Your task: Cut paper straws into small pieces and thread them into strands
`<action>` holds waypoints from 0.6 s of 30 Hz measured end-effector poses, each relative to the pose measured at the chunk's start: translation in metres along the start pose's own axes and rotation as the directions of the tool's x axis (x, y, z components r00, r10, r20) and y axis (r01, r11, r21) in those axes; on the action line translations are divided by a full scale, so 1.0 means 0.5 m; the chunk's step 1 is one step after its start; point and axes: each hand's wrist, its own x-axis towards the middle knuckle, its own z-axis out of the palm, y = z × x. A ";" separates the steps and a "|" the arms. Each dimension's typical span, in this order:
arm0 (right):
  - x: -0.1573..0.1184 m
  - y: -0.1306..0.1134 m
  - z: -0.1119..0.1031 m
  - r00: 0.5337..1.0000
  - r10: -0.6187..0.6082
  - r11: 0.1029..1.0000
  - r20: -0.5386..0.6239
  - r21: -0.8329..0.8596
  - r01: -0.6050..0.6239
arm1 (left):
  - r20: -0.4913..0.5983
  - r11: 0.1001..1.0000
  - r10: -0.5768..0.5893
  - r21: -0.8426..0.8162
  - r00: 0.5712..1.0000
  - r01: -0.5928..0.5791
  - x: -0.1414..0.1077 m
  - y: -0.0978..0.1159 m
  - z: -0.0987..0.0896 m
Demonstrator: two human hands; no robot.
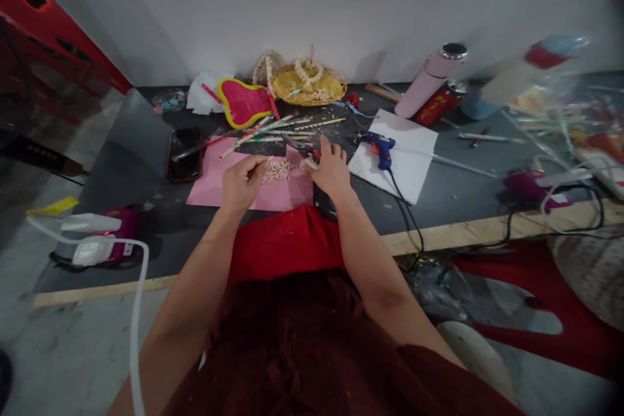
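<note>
My left hand (242,183) is closed in a pinch above the left part of a pink sheet (209,175); a small pale piece shows at its fingertips, too small to name. A heap of short pale cut pieces (277,171) lies on the sheet between my hands. My right hand (332,172) curls over the red handles of a pair of pliers (294,142), whose jaws point left and away from me. A pale bit shows by the right thumb. Beyond the pliers lie several patterned paper straws (280,125), loosely piled.
A phone (184,155) lies left; a blue glue gun (383,148) rests on a white board (414,169) at right. Behind stand a yellow basket (287,99), a yellow-rimmed pink tray (244,104), a pink flask (424,84) and a red can (439,104). A white cable (136,318) hangs front left.
</note>
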 end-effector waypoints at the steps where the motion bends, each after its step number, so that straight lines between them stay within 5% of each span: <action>1: -0.001 0.001 0.000 1.000 0.002 1.000 -0.003 -0.007 -0.002 | 0.002 1.000 0.005 0.017 1.000 -0.005 -0.001 -0.003 0.001; 7: 0.000 0.002 -0.010 0.995 0.053 0.999 -0.082 0.009 -0.053 | 0.050 0.998 0.017 0.054 0.999 -0.020 -0.002 -0.001 0.006; 10: -0.003 -0.011 -0.012 0.984 -0.086 0.976 -0.155 0.185 0.114 | 0.088 0.996 0.035 0.074 0.995 -0.042 -0.002 0.002 0.008; 13: -0.014 -0.035 -0.009 0.954 -0.259 0.854 -0.148 0.426 0.298 | 0.110 0.994 0.032 0.098 0.993 -0.043 -0.003 0.001 0.009; 18: -0.037 -0.067 -0.004 0.919 -0.392 0.725 -0.047 0.600 0.339 | 0.149 0.992 -0.024 0.124 0.989 0.006 -0.005 -0.002 0.011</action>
